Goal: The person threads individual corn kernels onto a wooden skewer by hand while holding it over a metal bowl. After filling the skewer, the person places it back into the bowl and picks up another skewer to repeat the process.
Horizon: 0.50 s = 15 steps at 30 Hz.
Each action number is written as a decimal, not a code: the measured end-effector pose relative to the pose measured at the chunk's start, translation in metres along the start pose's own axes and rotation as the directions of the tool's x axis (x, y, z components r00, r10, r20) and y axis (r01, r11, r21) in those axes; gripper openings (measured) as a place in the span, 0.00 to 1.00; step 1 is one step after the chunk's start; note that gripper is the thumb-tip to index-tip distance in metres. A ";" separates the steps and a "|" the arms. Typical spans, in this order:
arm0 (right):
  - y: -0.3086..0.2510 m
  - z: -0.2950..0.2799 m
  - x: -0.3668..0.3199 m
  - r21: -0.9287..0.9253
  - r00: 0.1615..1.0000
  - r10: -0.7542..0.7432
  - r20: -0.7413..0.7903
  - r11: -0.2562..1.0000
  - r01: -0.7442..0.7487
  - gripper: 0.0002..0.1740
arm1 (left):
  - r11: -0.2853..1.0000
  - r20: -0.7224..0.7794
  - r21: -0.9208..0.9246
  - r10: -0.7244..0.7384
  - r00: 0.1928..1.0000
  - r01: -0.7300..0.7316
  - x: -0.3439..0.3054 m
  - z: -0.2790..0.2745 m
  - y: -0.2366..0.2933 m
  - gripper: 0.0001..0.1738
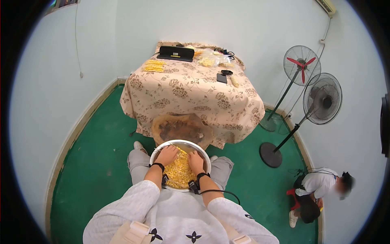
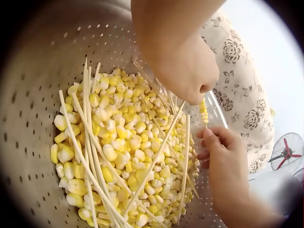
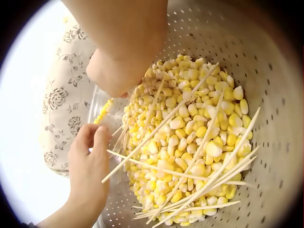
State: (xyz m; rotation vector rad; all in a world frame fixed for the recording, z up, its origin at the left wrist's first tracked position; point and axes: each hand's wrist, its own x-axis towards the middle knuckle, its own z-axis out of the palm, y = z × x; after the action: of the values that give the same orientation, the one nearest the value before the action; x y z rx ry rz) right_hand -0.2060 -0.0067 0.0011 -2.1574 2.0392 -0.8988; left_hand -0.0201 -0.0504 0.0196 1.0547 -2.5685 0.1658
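Observation:
Above the near rim of the perforated metal bowl, my left hand grips a thin wooden skewer threaded with yellow corn kernels. The corn skewer runs from the left hand across to my right hand, whose thumb and forefinger pinch at its other end. The right wrist view shows the same skewer between both hands, with the left fingers curled by it. Loose corn kernels heap in the bowl, and several bare wooden skewers lie crossed over them.
A wooden stump stands before a table with a flowered cloth. On the cloth lie finished corn skewers, a black case, bags of corn and a phone. Two fans and a seated person are at right.

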 end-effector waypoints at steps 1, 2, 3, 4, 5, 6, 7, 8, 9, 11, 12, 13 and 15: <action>-0.001 -0.002 0.002 -0.001 1.000 -0.004 -0.005 1.000 0.004 0.07 | 1.000 -0.006 0.004 0.000 1.000 0.000 0.002 -0.002 -0.002 0.14; -0.001 -0.003 0.002 -0.012 1.000 -0.012 -0.001 1.000 0.012 0.07 | 0.999 -0.031 0.040 0.038 0.999 -0.037 0.002 -0.004 -0.003 0.15; 0.000 -0.004 0.002 -0.023 1.000 -0.018 0.004 1.000 0.018 0.07 | 0.995 -0.054 0.077 0.075 0.996 -0.071 0.002 -0.006 -0.003 0.15; 0.000 -0.005 0.004 -0.023 1.000 -0.020 0.003 1.000 0.020 0.07 | 0.994 -0.007 0.094 0.062 0.998 -0.061 0.002 -0.008 -0.003 0.18; 0.001 -0.006 0.005 -0.025 0.999 -0.044 -0.008 0.999 0.044 0.06 | 0.994 -0.010 0.094 0.062 0.998 -0.061 0.002 -0.011 -0.003 0.18; 0.002 -0.007 0.007 -0.027 0.998 -0.067 -0.018 0.997 0.067 0.06 | 0.987 -0.014 0.139 0.085 0.996 -0.083 0.002 -0.014 -0.003 0.19; 0.003 -0.007 0.008 -0.030 0.998 -0.068 -0.019 0.997 0.067 0.06 | 0.977 -0.017 0.184 0.109 0.994 -0.104 0.003 -0.015 -0.003 0.21; 0.003 -0.008 0.010 -0.042 0.996 -0.087 -0.031 0.995 0.085 0.06 | 0.978 -0.019 0.183 0.109 0.994 -0.104 0.003 -0.015 -0.003 0.21; 0.003 -0.008 0.012 -0.054 0.993 -0.106 -0.043 0.993 0.103 0.06 | 0.974 0.004 0.202 0.107 0.994 -0.106 0.002 -0.015 -0.003 0.22; 0.004 -0.011 0.016 -0.071 0.993 -0.115 -0.009 0.991 0.114 0.06 | 0.970 0.024 0.221 0.102 0.995 -0.104 0.003 -0.015 -0.003 0.23; 0.005 -0.011 0.017 -0.087 0.992 -0.122 0.024 0.989 0.123 0.06 | 0.968 0.040 0.230 0.094 0.995 -0.101 0.003 -0.015 -0.003 0.24; 0.005 -0.011 0.018 -0.087 0.992 -0.124 0.026 0.988 0.126 0.06 | 0.966 0.057 0.239 0.087 0.995 -0.099 0.002 -0.014 -0.003 0.25; 0.004 -0.012 0.019 -0.101 0.992 -0.118 0.032 0.987 0.121 0.06 | 0.968 0.061 0.234 0.076 0.995 -0.088 0.001 -0.008 -0.007 0.25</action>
State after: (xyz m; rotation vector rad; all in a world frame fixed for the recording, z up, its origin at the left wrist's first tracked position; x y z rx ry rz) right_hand -0.2149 -0.0209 0.0164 -2.3540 2.0057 -0.7890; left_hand -0.0137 -0.0536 0.0275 1.0451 -2.6906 0.4827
